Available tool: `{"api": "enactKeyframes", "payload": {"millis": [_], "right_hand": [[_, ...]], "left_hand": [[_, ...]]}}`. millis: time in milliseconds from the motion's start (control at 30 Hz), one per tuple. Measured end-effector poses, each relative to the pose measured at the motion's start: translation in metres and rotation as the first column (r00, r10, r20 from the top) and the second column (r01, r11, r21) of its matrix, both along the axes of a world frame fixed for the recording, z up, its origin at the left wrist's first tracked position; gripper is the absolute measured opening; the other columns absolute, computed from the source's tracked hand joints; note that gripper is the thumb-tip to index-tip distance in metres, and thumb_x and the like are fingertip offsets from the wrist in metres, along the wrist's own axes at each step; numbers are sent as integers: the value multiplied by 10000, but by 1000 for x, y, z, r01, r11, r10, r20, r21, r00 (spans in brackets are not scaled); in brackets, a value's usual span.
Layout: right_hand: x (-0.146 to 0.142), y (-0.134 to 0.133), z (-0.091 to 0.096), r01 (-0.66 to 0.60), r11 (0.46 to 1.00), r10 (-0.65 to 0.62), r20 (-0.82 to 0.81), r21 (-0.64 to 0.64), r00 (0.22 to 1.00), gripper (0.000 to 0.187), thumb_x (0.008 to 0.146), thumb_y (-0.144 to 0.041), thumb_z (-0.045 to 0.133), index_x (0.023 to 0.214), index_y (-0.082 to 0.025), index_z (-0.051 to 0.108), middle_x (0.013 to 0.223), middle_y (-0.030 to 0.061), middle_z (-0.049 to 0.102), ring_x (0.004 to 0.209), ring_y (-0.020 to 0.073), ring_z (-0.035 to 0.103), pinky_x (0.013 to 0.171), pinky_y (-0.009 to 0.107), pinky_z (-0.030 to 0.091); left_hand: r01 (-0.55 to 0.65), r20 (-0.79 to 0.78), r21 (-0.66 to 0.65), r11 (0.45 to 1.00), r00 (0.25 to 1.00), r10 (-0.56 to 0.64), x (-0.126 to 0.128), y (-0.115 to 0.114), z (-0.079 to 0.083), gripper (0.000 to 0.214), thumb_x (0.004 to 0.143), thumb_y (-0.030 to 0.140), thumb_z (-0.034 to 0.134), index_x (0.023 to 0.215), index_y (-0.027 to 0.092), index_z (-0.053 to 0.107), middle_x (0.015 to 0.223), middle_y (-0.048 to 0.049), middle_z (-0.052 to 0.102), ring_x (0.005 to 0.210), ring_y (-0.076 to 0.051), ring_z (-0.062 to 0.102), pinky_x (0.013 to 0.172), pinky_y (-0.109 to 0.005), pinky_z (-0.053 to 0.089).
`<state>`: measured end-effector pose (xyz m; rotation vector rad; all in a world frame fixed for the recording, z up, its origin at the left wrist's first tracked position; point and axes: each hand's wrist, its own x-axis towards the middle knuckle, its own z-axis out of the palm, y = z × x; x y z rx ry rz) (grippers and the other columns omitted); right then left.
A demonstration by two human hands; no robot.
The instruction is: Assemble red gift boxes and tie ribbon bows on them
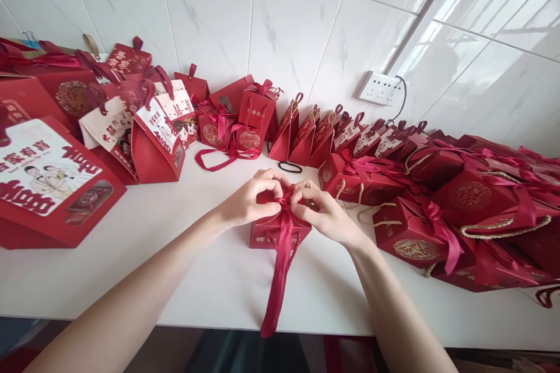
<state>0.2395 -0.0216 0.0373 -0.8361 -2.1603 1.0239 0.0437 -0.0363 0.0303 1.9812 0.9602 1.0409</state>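
Observation:
A small red gift box [266, 233] with a rope handle stands on the white counter [196, 268] in front of me. My left hand [249, 198] and my right hand [319, 210] meet at its top, both pinched on a dark red ribbon [280, 268]. The ribbon's long tail runs down over the box's front and hangs past the counter's near edge. My fingers cover the top of the box, so the knot itself is hidden.
Several red gift boxes with ribbons and gold cords [437, 210] lie piled at the right. More red boxes and printed bags [153, 128] line the tiled wall; a large flat red box [48, 180] sits far left. A black hair tie [290, 167] lies behind. A wall socket [380, 88] is above.

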Motion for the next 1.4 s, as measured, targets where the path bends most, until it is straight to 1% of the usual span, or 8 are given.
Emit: {"api": "enactKeyframes", "payload": {"millis": [133, 267, 500, 733, 933, 1200, 1333, 1400], "right_hand": [[-3, -2, -1, 31, 1000, -31, -32, -3, 999, 146, 763, -341, 679, 821, -211, 647, 925, 26, 513, 926, 170, 509, 880, 326, 401], [2, 1, -2, -64, 966, 24, -160, -250, 987, 277, 802, -416, 629, 663, -178, 600, 927, 20, 471, 753, 113, 467, 642, 247, 404], [14, 6, -1, -74, 824, -194, -403, -561, 895, 352, 680, -526, 655, 675, -195, 536, 635, -25, 404, 526, 87, 308, 437, 211, 271], [25, 14, 2, -183, 826, -240, -627, -533, 741, 484, 662, -513, 627, 535, -214, 267, 611, -31, 342, 451, 71, 150, 292, 177, 72], [32, 20, 0, -97, 890, -286, -711, -446, 643, 351, 784, -503, 516, 581, -238, 410, 552, -31, 323, 491, 121, 98, 308, 186, 9], [40, 21, 1, 106, 959, -263, -688, -262, 677, 311, 833, -540, 405, 691, -270, 470, 572, -38, 358, 522, 139, 3, 354, 237, -21], [41, 25, -3, 64, 962, -252, -775, -264, 580, 276, 833, -520, 465, 697, -287, 520, 547, -49, 450, 502, 142, 18, 358, 250, 19], [41, 26, -5, 8, 960, -241, -811, -280, 532, 250, 828, -507, 512, 699, -296, 550, 529, -62, 491, 475, 136, 27, 349, 251, 39]], "left_hand": [[-28, 40, -24, 999, 999, 29, 3, 0, 1, 105, 700, 305, 590, 693, 200, 599, 1118, -80, 579, 1146, -274, 483, 1030, -447, 338], [51, 235, -198, 979, 972, -3, -2, 3, 0, 120, 695, 302, 582, 656, 189, 571, 1171, -87, 559, 1200, -287, 461, 1018, -444, 354], [261, 685, -407, 875, 721, 104, -8, 6, 3, 103, 564, 234, 604, 553, 152, 542, 1057, -96, 625, 857, -254, 612, 751, -392, 480], [175, 811, -404, 898, 523, 263, -13, 6, 16, 51, 568, 195, 564, 565, 154, 595, 856, -107, 669, 933, -266, 609, 765, -372, 489], [192, 852, -455, 870, 379, 361, -19, 9, 17, 165, 735, 256, 508, 621, 153, 570, 878, -94, 641, 769, -183, 618, 602, -265, 489], [110, 739, -650, 752, 325, 590, -17, 19, 18, 249, 865, 245, 413, 651, 157, 503, 613, -6, 550, 411, -79, 451, 369, -195, 322], [49, 703, -698, 715, 238, 670, -23, 20, 21, 276, 896, 216, 378, 677, 145, 530, 607, 1, 558, 415, -67, 468, 376, -180, 355], [73, 754, -649, 757, 196, 627, -27, 20, 21, 271, 904, 217, 393, 700, 142, 555, 613, 3, 558, 442, -60, 492, 384, -162, 371]]}}
